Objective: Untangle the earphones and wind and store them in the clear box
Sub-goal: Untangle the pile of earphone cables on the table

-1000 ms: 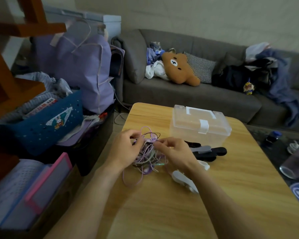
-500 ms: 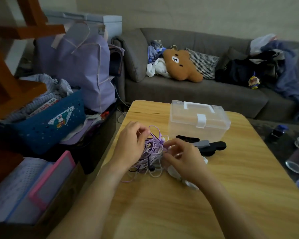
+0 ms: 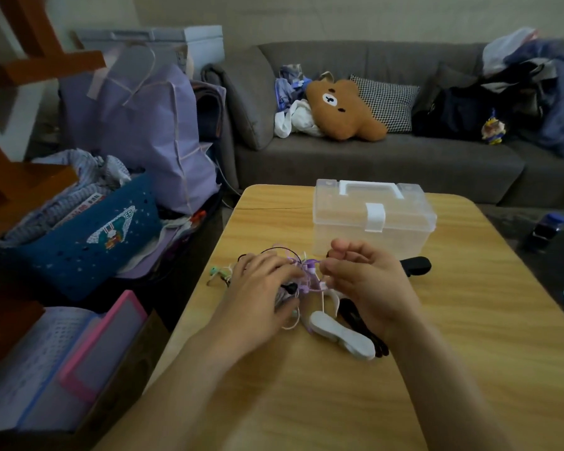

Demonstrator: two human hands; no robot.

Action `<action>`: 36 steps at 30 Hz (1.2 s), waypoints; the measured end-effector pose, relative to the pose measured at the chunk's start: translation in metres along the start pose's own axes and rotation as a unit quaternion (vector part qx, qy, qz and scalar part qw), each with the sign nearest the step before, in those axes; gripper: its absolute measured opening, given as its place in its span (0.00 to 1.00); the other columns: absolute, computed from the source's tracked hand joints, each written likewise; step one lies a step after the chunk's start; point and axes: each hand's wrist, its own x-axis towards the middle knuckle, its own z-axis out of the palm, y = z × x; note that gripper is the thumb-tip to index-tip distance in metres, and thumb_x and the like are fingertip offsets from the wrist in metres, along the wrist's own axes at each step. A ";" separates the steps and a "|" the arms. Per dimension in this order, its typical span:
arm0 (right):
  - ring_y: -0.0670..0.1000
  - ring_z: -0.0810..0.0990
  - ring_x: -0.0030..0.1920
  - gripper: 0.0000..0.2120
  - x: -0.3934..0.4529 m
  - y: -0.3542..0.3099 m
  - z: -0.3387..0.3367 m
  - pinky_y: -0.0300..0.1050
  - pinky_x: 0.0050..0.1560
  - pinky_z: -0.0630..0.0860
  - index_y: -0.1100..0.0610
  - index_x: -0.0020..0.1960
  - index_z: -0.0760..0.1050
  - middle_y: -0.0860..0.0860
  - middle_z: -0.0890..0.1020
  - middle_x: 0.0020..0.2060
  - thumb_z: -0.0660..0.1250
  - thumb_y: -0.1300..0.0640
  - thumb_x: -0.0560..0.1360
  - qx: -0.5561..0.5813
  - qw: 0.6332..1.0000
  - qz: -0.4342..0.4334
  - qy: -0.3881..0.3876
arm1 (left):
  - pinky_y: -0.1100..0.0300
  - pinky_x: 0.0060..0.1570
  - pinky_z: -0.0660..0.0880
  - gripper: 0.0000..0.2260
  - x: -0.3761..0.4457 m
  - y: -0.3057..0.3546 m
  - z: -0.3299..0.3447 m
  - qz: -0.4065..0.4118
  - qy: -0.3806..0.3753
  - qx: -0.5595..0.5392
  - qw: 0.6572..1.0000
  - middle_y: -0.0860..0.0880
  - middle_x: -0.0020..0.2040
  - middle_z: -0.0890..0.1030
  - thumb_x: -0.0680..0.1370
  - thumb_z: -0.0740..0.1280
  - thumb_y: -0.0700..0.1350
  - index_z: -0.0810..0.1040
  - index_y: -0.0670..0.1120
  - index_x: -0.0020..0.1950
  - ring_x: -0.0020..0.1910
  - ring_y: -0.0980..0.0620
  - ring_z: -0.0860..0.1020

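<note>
Nearest you, a white winder (image 3: 341,337) lies on the wooden table (image 3: 469,336), likely kept within reach for winding. Your left hand (image 3: 258,291) presses down with curled fingers on the tangled earphones (image 3: 302,279), apparently pinning the bundle, while your right hand (image 3: 368,281) pinches a purple strand to draw it free. Beyond, the clear box (image 3: 372,219) stands latched, not yet needed. No legible writing on it.

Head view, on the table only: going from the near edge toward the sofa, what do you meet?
White winder → left hand and right hand on the tangled earphones → black winder → clear box, lid latched.
</note>
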 end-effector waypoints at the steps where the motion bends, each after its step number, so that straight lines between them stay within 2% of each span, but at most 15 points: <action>1: 0.51 0.80 0.35 0.09 0.000 -0.004 -0.002 0.40 0.32 0.77 0.62 0.53 0.77 0.57 0.79 0.41 0.68 0.72 0.75 -0.012 1.000 0.004 -0.005 | 0.56 0.70 0.57 0.13 0.002 -0.003 0.000 -0.007 0.016 0.000 1.000 0.58 0.61 0.76 0.76 0.72 0.49 0.78 0.56 0.61 0.66 0.55 0.67; 6: 0.46 0.73 0.26 0.09 0.000 -0.021 -0.020 0.39 0.27 0.70 0.59 0.53 0.80 0.55 0.82 0.40 0.74 0.58 0.75 -0.248 0.968 0.024 -0.044 | 0.64 0.59 0.57 0.14 0.009 -0.002 0.001 -0.047 0.057 0.003 0.997 0.58 0.53 0.78 0.71 0.76 0.42 0.82 0.55 0.54 0.58 0.54 0.71; 11: 0.42 0.77 0.31 0.05 -0.003 -0.030 -0.038 0.37 0.33 0.71 0.52 0.44 0.85 0.47 0.85 0.35 0.74 0.51 0.74 -0.446 0.893 0.028 -0.062 | 0.57 0.61 0.65 0.10 0.013 -0.006 0.001 -0.081 0.098 -0.004 0.992 0.59 0.49 0.74 0.73 0.76 0.44 0.83 0.56 0.51 0.52 0.56 0.73; 13: 0.44 0.76 0.31 0.07 -0.003 -0.031 -0.045 0.39 0.34 0.71 0.54 0.44 0.85 0.46 0.83 0.31 0.71 0.52 0.76 -0.425 0.903 -0.007 -0.056 | 0.56 0.60 0.67 0.09 0.014 -0.008 -0.001 -0.094 0.112 -0.003 0.989 0.59 0.48 0.73 0.73 0.75 0.45 0.83 0.56 0.51 0.50 0.58 0.71; 15: 0.47 0.71 0.30 0.09 -0.004 -0.036 -0.050 0.40 0.33 0.69 0.58 0.46 0.83 0.48 0.77 0.29 0.67 0.55 0.79 -0.298 0.953 -0.031 -0.045 | 0.52 0.59 0.71 0.08 0.016 -0.012 -0.004 -0.119 0.127 -0.011 0.985 0.58 0.48 0.74 0.74 0.75 0.45 0.83 0.55 0.51 0.48 0.59 0.69; 17: 0.48 0.69 0.31 0.09 -0.006 -0.040 -0.055 0.41 0.33 0.68 0.61 0.48 0.80 0.50 0.74 0.31 0.63 0.58 0.81 -0.148 0.987 -0.045 -0.039 | 0.46 0.56 0.75 0.07 0.019 -0.017 -0.008 -0.143 0.139 -0.033 0.979 0.56 0.48 0.76 0.74 0.75 0.46 0.83 0.54 0.51 0.49 0.54 0.75; 20: 0.48 0.73 0.34 0.10 -0.008 -0.039 -0.054 0.43 0.37 0.71 0.60 0.50 0.79 0.51 0.76 0.34 0.61 0.58 0.83 -0.038 0.997 -0.061 -0.026 | 0.43 0.56 0.75 0.07 0.022 -0.015 -0.013 -0.157 0.129 -0.044 0.978 0.55 0.49 0.76 0.74 0.74 0.47 0.83 0.54 0.51 0.52 0.50 0.77; 24: 0.51 0.80 0.40 0.11 -0.011 -0.028 -0.039 0.46 0.45 0.76 0.60 0.48 0.78 0.53 0.82 0.38 0.59 0.59 0.83 -0.034 0.995 -0.081 -0.047 | 0.50 0.70 0.64 0.18 0.018 0.005 -0.014 -0.160 0.056 0.012 0.985 0.53 0.61 0.68 0.74 0.74 0.51 0.77 0.56 0.62 0.67 0.51 0.65; 26: 0.52 0.81 0.40 0.10 -0.013 -0.023 -0.031 0.46 0.45 0.77 0.60 0.48 0.78 0.54 0.83 0.39 0.60 0.58 0.83 -0.051 0.992 -0.090 -0.072 | 0.46 0.76 0.54 0.29 0.014 0.014 -0.011 -0.099 0.000 0.033 0.995 0.51 0.71 0.63 0.73 0.73 0.52 0.67 0.56 0.72 0.76 0.49 0.56; 28: 0.51 0.78 0.37 0.10 -0.017 -0.021 -0.027 0.42 0.42 0.77 0.60 0.50 0.78 0.52 0.80 0.36 0.61 0.55 0.81 -0.084 0.985 -0.107 -0.103 | 0.42 0.76 0.52 0.34 0.011 0.024 -0.006 -0.042 -0.037 -0.052 0.997 0.55 0.75 0.59 0.73 0.70 0.53 0.59 0.58 0.76 0.79 0.50 0.51; 29: 0.50 0.75 0.35 0.12 -0.019 -0.022 -0.025 0.41 0.38 0.75 0.60 0.51 0.78 0.52 0.78 0.34 0.63 0.53 0.79 -0.109 0.979 -0.120 -0.126 | 0.41 0.75 0.57 0.34 0.011 0.030 -0.004 -0.048 -0.047 -0.127 0.990 0.57 0.74 0.61 0.73 0.70 0.54 0.58 0.61 0.75 0.79 0.50 0.53; 31: 0.49 0.70 0.32 0.13 -0.025 -0.024 -0.024 0.39 0.34 0.71 0.60 0.49 0.80 0.52 0.76 0.33 0.64 0.51 0.76 -0.167 0.960 -0.142 -0.173 | 0.44 0.66 0.71 0.24 0.013 0.036 0.001 -0.077 -0.046 -0.246 0.965 0.60 0.64 0.73 0.76 0.69 0.55 0.66 0.64 0.70 0.72 0.49 0.66; 33: 0.47 0.70 0.31 0.12 -0.028 -0.029 -0.026 0.37 0.33 0.70 0.59 0.44 0.80 0.49 0.76 0.31 0.65 0.50 0.75 -0.207 0.949 -0.146 -0.189 | 0.51 0.50 0.75 0.05 0.018 0.037 0.004 -0.063 -0.010 -0.235 0.970 0.59 0.46 0.79 0.80 0.67 0.53 0.77 0.56 0.55 0.54 0.55 0.76; 34: 0.47 0.69 0.30 0.11 -0.028 -0.033 -0.028 0.37 0.33 0.70 0.58 0.41 0.78 0.48 0.75 0.29 0.65 0.50 0.75 -0.206 0.951 -0.143 -0.182 | 0.54 0.44 0.72 0.05 0.019 0.035 0.005 -0.051 0.007 -0.209 0.976 0.58 0.40 0.77 0.81 0.66 0.51 0.79 0.53 0.48 0.46 0.58 0.75; 36: 0.47 0.65 0.30 0.15 -0.025 -0.039 -0.037 0.40 0.33 0.66 0.56 0.36 0.72 0.48 0.69 0.28 0.62 0.51 0.78 -0.143 0.971 -0.123 -0.147 | 0.57 0.43 0.71 0.08 0.022 0.028 0.008 -0.053 0.025 -0.179 0.982 0.59 0.40 0.76 0.82 0.65 0.49 0.79 0.52 0.44 0.43 0.60 0.73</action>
